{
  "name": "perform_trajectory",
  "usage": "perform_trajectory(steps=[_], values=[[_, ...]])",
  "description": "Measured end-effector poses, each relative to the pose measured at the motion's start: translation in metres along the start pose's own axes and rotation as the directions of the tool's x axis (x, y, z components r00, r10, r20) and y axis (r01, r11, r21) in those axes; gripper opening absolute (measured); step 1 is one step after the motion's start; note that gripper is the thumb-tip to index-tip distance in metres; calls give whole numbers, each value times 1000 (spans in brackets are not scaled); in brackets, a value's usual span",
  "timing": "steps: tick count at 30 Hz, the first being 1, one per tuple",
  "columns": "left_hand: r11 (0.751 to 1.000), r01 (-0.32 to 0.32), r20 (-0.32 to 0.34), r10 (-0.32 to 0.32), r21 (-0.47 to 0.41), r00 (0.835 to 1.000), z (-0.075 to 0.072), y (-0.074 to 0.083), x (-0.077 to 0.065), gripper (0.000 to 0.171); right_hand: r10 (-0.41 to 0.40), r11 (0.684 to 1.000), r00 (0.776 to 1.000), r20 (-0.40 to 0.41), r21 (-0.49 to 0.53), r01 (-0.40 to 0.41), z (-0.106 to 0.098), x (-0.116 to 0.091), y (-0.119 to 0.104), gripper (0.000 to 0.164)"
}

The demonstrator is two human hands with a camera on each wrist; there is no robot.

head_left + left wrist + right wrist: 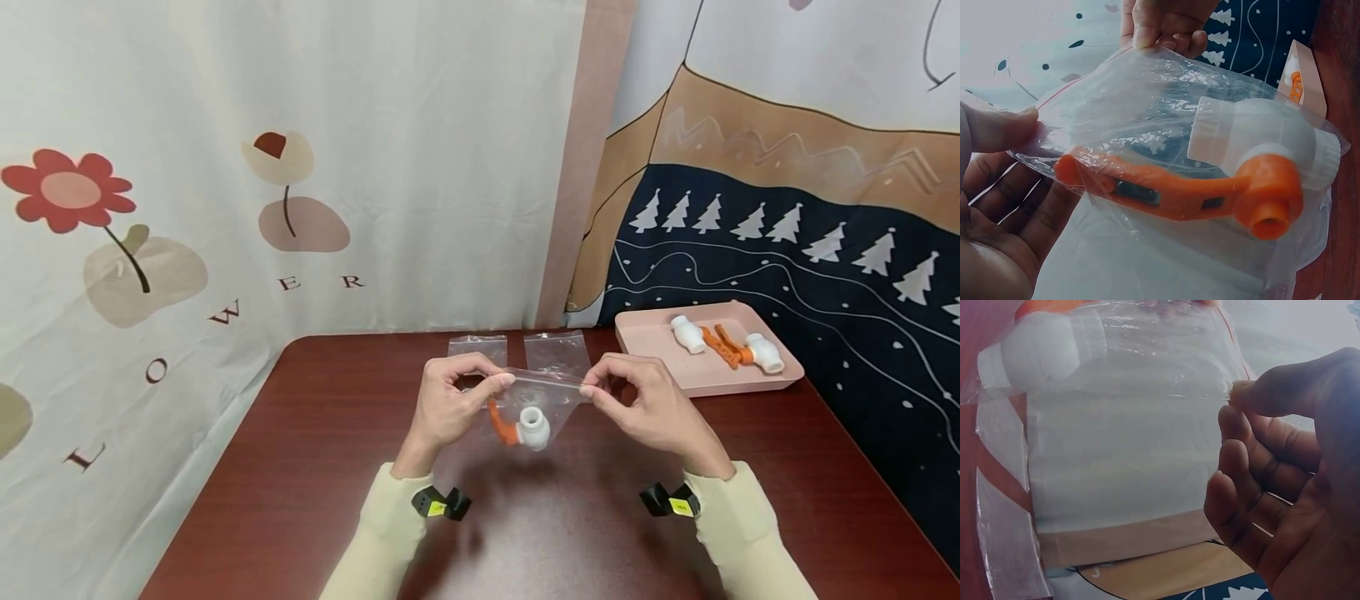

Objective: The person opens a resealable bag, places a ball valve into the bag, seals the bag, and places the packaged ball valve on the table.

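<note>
Between both hands hangs a clear zip-lock bag (558,404) with a red line along its top edge. Inside it lies a white plastic ball valve (533,428) with an orange lever handle (1166,190). My left hand (448,404) pinches one top corner between thumb and forefinger. The opposite top corner is pinched by my right hand (651,406), whose other fingers (1229,494) are loosely bent below. The top edge is stretched straight between the hands, above the table. Whether the seal is fully closed cannot be seen.
A pink tray (708,387) at the back right holds two more white valves (688,334) with orange handles. Two flat clear bags (557,352) lie at the back of the dark red table (330,467). Printed curtains (420,167) hang behind the table and along its right side.
</note>
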State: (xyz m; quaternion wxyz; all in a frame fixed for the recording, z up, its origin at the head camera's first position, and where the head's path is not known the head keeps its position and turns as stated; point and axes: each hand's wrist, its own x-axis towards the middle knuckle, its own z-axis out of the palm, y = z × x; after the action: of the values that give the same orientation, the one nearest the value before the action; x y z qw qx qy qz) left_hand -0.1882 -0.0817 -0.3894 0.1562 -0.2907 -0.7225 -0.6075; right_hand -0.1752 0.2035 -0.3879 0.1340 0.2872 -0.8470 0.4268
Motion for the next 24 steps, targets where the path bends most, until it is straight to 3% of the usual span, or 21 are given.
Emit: perform_trajectory(steps=[8, 15, 24], values=[[998, 9, 23, -7, -61, 1000, 1, 2, -2, 4, 2, 1000, 1000, 10, 23, -2, 0, 1, -2, 17], [999, -10, 34, 11, -31, 999, 4, 1, -3, 4, 21, 999, 999, 39, 31, -22, 7, 10, -10, 21], [999, -53, 54, 53, 5, 997, 14, 0, -1, 4, -103, 994, 992, 79, 38, 100, 23, 26, -28, 19]])
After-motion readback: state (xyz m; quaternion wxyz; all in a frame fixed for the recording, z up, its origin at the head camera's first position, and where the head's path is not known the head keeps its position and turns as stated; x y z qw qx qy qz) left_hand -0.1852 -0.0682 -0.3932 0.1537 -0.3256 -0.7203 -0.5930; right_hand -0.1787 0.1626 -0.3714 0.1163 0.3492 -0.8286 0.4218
